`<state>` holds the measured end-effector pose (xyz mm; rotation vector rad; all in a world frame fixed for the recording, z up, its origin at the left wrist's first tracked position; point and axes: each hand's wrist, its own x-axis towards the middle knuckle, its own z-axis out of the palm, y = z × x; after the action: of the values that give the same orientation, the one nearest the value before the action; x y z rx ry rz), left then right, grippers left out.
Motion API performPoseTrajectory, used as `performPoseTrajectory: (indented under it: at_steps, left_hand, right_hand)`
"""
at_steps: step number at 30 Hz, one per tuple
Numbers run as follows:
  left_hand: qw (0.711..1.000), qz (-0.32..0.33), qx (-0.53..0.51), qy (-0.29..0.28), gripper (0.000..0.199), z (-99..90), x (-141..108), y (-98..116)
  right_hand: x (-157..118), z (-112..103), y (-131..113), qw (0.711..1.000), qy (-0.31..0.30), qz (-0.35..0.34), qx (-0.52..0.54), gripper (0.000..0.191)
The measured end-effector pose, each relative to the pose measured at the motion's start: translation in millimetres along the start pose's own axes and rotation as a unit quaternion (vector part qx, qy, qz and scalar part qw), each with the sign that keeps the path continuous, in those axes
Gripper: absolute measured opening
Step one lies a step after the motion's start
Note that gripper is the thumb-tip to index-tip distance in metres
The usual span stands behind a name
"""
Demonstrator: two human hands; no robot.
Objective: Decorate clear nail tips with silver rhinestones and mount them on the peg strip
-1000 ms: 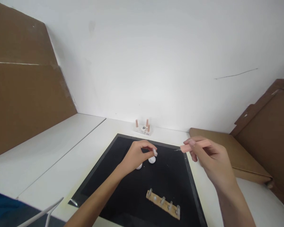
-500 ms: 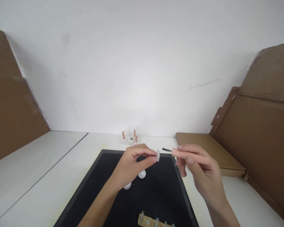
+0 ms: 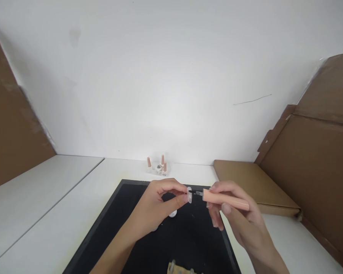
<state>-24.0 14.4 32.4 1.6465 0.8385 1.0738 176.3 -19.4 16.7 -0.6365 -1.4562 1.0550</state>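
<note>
Between the thumb and fingertips of my left hand is a small translucent, whitish oval piece, held upright above the mat; its exact kind is unclear. My right hand grips a nail polish brush by its long peach cap-handle. The brush's dark bristles point left and meet the face of the oval piece, as far as I can see. Under my left hand, a small round white lid or jar lies partly hidden on the black mat.
Several bottles with peach caps stand in a clear holder by the white wall. A flat cardboard box lies at the right. Tall cardboard panels flank both sides. A yellowish strip with clear pegs sits at the mat's near edge.
My right hand has brought the brush left and down, so its tip now reaches the oval piece. The view has shifted slightly; my left hand keeps its pinch.
</note>
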Motion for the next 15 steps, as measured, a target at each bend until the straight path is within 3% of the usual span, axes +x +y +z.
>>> performPoseTrajectory:
  at_steps: [3,7,15]
  left_hand:
    - [1.000,-0.007,-0.008,-0.009,0.008,-1.7,-0.9,-2.8]
    - [1.000,-0.009,-0.011,-0.017,0.010,-2.0,-3.2,-3.8]
    - [0.999,-0.016,-0.019,-0.028,0.010,0.2,-5.5,2.9]
  right_hand:
    - [0.6,4.4,2.1,0.999,0.002,0.039,0.030,0.020]
    - [2.2,6.0,5.7,0.999,-0.020,0.037,0.029,0.020]
    - [2.3,2.3,5.6,0.998,-0.047,-0.032,-0.034,0.014]
